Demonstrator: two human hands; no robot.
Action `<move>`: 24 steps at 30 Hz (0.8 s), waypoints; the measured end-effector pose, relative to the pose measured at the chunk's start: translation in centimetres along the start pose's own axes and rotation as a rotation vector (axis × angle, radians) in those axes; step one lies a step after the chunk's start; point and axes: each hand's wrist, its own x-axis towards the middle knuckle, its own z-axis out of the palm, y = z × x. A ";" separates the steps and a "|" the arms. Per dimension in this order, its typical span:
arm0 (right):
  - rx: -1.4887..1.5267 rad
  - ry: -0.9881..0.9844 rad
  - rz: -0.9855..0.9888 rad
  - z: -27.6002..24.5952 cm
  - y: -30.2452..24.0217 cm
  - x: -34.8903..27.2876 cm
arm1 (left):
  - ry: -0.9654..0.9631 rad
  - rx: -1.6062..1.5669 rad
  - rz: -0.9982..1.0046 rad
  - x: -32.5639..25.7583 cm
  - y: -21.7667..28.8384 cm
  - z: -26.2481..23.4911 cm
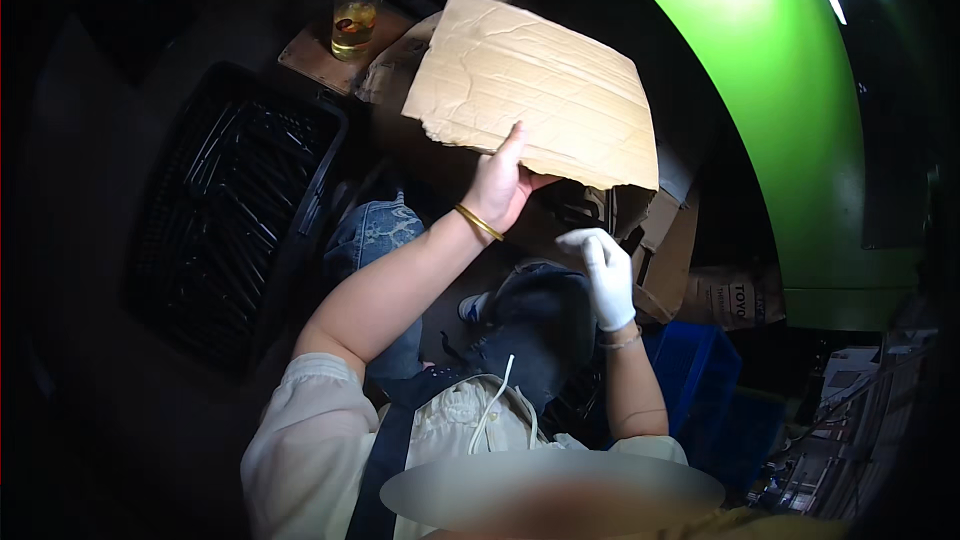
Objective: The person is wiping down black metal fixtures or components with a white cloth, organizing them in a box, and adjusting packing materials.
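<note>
A creased, tan piece of cardboard [535, 90] with a torn lower edge is raised in front of me. My left hand [503, 185], bare and with a gold bangle at its wrist, grips that lower edge, the thumb on the near face and the fingers behind. Below and to the right, apart from the cardboard, is my right hand [605, 278] in a white glove. Its fingers are bent and pressed together, pointing left. Whatever may be inside them is hidden.
On the left stands a black crate [240, 210] of dark, long, thin pieces. A bottle of yellow liquid [356, 15] rests on a brown board [305, 55]. Right are a green curved machine panel [770, 110], an open carton [672, 255], a printed brown sack [735, 297] and blue bins [695, 370].
</note>
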 end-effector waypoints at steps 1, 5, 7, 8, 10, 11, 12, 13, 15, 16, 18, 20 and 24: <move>0.297 0.008 0.095 -0.3 3.0 0.4 | -0.002 -0.022 0.016 -0.4 0.1 0.2; 1.290 0.102 -0.107 -1.3 2.1 2.3 | -0.060 0.088 -0.055 -3.1 -0.1 0.7; 1.392 0.072 -0.222 -1.4 2.3 2.4 | -0.044 0.135 -0.051 -3.9 -0.2 0.1; 1.358 0.078 -0.269 -1.4 2.4 2.0 | -0.023 0.173 -0.050 -4.3 -0.3 -0.4; 1.376 0.002 -0.376 -0.8 0.8 0.6 | 0.014 0.231 -0.025 -5.2 -0.2 -1.2; 1.379 0.004 -0.383 -1.1 0.8 0.0 | 0.054 0.277 -0.004 -5.5 -0.3 -1.7; 1.356 0.027 -0.313 -1.3 0.9 -0.5 | 0.078 0.312 -0.012 -5.9 -0.4 -2.2; 1.331 0.051 -0.243 -1.6 0.9 -0.8 | 0.075 0.317 -0.009 -6.0 -0.9 -2.5; 1.406 0.142 -0.175 -2.3 2.4 -0.3 | 0.061 0.332 0.006 -6.5 -1.8 -3.0; 1.267 0.316 -0.057 -2.2 3.5 0.2 | 0.065 0.323 0.042 -6.3 -2.2 -3.9; 1.087 0.562 0.077 -1.7 3.6 0.6 | 0.099 0.473 0.120 -6.8 -2.7 -4.9; 0.944 0.630 0.074 -1.6 5.5 0.8 | 0.175 0.652 0.180 -7.7 -3.1 -4.7; 0.674 0.813 0.104 -1.3 7.8 1.9 | 0.191 0.711 0.299 -8.0 -4.0 -4.2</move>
